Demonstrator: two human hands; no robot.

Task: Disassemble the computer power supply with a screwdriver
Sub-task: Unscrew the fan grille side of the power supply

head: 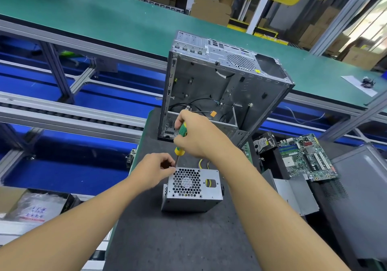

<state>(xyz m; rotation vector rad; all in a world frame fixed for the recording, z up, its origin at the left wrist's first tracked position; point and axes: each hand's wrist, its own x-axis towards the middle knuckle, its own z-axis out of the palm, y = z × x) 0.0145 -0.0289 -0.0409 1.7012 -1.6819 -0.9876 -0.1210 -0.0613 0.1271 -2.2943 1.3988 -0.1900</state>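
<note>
A grey metal power supply [192, 195] lies on the dark work mat [178, 239], its honeycomb fan grille facing up and yellow-black wires at its far side. My right hand [196, 136] grips the green and yellow handle of a screwdriver [180, 138], held nearly upright with the tip at the grille's far left corner. My left hand [156, 171] rests at that same corner, fingers pinched around the screwdriver shaft near the tip.
An open empty computer case [226, 86] stands just behind the power supply. To the right lie a hard drive [263, 143], a green motherboard [307, 157] and grey metal panels [297, 195]. A green conveyor belt [104, 19] runs across the back; aluminium rails are on the left.
</note>
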